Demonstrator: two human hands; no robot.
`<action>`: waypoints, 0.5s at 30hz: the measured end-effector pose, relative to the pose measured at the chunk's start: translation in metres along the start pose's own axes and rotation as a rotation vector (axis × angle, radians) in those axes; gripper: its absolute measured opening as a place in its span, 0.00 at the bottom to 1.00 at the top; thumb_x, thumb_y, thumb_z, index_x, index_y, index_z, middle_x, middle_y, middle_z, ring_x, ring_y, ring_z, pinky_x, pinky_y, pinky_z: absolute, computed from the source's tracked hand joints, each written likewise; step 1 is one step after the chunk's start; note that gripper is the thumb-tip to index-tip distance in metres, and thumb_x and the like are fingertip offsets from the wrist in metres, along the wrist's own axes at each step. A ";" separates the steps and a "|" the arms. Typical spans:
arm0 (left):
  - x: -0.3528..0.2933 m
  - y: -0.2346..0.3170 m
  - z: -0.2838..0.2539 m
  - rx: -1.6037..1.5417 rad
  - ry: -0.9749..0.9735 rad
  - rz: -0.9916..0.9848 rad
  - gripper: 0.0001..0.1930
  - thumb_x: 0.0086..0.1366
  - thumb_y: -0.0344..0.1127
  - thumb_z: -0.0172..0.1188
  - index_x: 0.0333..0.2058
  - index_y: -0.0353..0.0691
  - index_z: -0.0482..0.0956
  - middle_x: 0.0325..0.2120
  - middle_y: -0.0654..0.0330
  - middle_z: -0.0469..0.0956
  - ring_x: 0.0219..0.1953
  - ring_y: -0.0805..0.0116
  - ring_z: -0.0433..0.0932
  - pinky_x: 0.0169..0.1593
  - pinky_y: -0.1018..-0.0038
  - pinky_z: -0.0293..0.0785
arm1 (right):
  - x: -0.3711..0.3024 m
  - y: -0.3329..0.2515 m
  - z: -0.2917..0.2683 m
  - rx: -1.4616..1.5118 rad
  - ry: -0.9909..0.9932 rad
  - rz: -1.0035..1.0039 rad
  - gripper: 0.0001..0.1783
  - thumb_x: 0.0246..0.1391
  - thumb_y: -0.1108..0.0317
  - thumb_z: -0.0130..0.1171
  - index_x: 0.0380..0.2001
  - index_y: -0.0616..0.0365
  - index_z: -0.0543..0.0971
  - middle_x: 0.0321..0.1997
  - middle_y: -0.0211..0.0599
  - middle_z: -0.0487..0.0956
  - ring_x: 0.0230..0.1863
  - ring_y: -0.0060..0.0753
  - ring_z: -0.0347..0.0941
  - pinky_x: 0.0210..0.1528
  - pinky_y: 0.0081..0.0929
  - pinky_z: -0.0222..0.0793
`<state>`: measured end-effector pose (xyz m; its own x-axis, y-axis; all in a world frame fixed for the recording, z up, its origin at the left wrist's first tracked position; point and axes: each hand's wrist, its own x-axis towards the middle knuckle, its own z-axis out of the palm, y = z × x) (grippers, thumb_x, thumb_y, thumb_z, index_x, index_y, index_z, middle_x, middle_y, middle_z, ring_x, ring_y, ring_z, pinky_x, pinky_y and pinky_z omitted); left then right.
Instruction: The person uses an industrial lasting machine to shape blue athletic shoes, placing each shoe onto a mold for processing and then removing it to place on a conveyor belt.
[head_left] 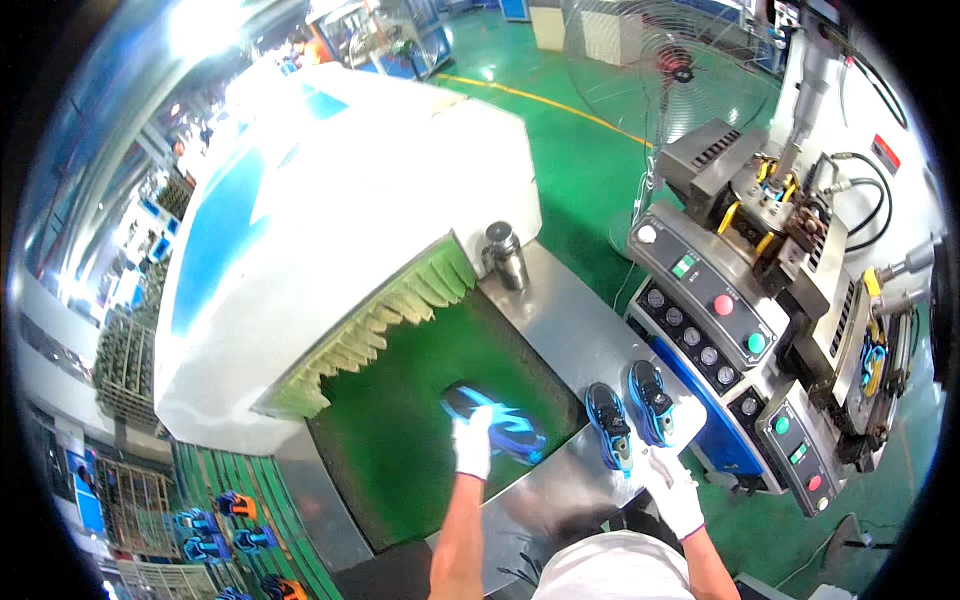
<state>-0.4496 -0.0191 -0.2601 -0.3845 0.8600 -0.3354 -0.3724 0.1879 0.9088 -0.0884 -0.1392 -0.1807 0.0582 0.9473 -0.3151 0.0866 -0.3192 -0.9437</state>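
My left hand (473, 443), in a white glove, reaches over the green conveyor belt (385, 440). Its fingers are closed on a blue-and-black sports shoe (510, 430), which is smeared by motion. A dark part beside the fingers may belong to a second shoe; I cannot tell. Two more black shoes with blue soles, a left one (609, 425) and a right one (652, 400), sit side by side on the metal table (545, 505). Just below them is my gloved right hand (676, 495), its fingers stretched toward their near ends and apparently holding nothing.
A white machine housing (370, 190) with a fringed curtain (385, 330) covers the belt's far end. A steel flask (507, 257) stands beside it. To the right is a press with a control panel (700, 285); behind it, a large fan (675, 70). Shoes sit on a slatted rack (225, 470) at lower left.
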 end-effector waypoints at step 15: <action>-0.229 0.056 0.431 0.202 -1.463 -0.174 0.51 0.50 0.38 0.76 0.71 0.34 0.60 0.64 0.52 0.71 0.63 0.60 0.74 0.66 0.63 0.71 | -0.056 -0.060 -0.234 1.326 -0.102 -0.146 0.44 0.49 0.66 0.73 0.69 0.60 0.66 0.62 0.40 0.79 0.60 0.37 0.79 0.63 0.38 0.76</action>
<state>-0.0185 -0.0011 -0.0253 0.8659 0.5000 -0.0116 -0.1558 0.2917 0.9437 0.1356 -0.1801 -0.0828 0.0525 0.9866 -0.1546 -0.9424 -0.0023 -0.3346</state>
